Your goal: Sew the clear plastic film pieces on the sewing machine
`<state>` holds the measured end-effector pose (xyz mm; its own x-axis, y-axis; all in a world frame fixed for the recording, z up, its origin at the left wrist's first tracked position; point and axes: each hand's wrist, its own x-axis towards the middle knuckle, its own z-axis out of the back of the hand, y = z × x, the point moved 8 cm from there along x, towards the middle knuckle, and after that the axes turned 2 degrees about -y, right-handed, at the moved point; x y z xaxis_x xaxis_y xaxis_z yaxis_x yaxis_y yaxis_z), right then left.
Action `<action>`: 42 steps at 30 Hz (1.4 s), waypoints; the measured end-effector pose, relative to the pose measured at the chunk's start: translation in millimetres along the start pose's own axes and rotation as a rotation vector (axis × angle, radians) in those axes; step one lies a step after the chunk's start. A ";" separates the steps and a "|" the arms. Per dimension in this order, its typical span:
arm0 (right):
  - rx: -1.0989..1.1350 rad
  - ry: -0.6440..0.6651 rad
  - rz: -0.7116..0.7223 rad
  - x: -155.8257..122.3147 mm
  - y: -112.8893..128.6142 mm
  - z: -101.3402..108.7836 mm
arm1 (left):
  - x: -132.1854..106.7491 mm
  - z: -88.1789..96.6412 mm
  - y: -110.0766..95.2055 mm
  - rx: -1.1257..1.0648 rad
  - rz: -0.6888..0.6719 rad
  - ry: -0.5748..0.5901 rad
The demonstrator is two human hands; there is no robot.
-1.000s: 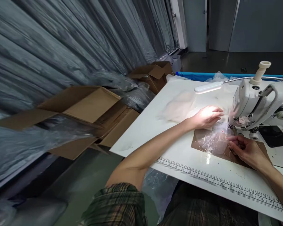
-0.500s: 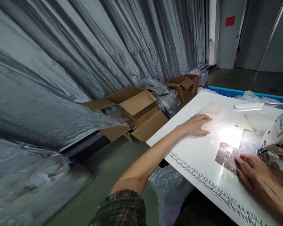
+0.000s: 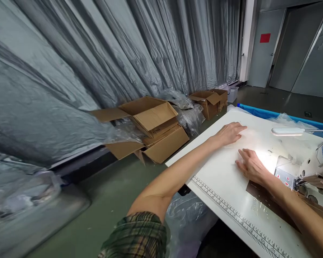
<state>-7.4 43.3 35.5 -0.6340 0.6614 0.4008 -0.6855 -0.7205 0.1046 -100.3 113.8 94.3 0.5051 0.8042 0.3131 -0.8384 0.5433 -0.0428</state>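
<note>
1. The left grip (image 3: pixel 229 133) is over the far left part of the white desk (image 3: pixel 218 175). Its fingers are stretched out and a bit apart, and I see nothing held in it.
2. The right grip (image 3: pixel 251 166) is near it, with the thumb and first finger apart and nothing seen held.
3. The thin pale cloth (image 3: pixel 249 138) lies by the left fingertips; I cannot tell if they touch it.
4. A ruler (image 3: pixel 233 212) runs along the desk's near edge. A brown patch (image 3: pixel 269 204) lies partly under the right arm.
5. The sewing machine (image 3: pixel 316 165) is at the right, and the white lamp (image 3: pixel 288 131) hangs near it.
6. A big silver curtain (image 3: pixel 150 53) covers the left side of the room.
7. Open boxes (image 3: pixel 156 120) and plastic bags (image 3: pixel 192 118) sit beneath it, on the green floor (image 3: pixel 118 197).
8. Red paper (image 3: pixel 265 38) is on the gray door (image 3: pixel 263 66) at the back.
</note>
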 end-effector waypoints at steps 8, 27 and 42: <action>0.077 -0.132 0.126 -75.6 30.4 49.7 | -42.4 4.0 -32.2 -0.320 -0.055 -0.060; 0.072 -0.323 -0.097 -201.7 -29.5 89.6 | -36.3 -9.8 -14.2 -0.448 0.240 -0.228; 0.209 -0.417 -0.347 -204.6 -44.5 108.9 | -18.5 -46.4 -153.4 -0.574 -0.243 0.086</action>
<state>191.8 -82.7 47.9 -0.1608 0.7588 0.6312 -0.7163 -0.5297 0.4543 28.5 26.8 51.1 0.7020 0.6452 0.3014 -0.4663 0.7363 -0.4903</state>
